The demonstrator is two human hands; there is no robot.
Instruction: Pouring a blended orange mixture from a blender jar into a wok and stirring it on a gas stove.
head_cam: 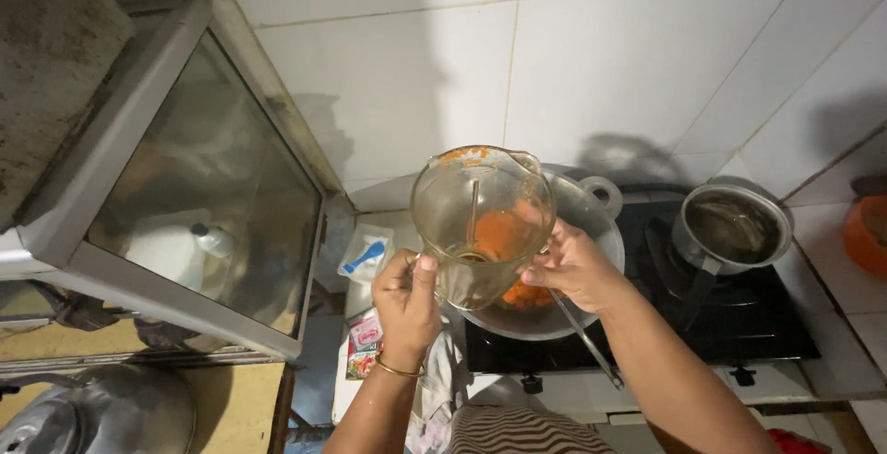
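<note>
At centre frame, the left hand (407,299) and right hand (575,267) both grip a clear blender jug (480,225) smeared with orange paste, tilted over a wok (591,223) on the black stove (739,325), seemingly mid-emptying, so a steady tilt matters.

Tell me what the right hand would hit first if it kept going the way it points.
The right hand points left against the blender jar, so it would press into the jar first. Beyond it is the left hand; depth is uncertain.
</note>
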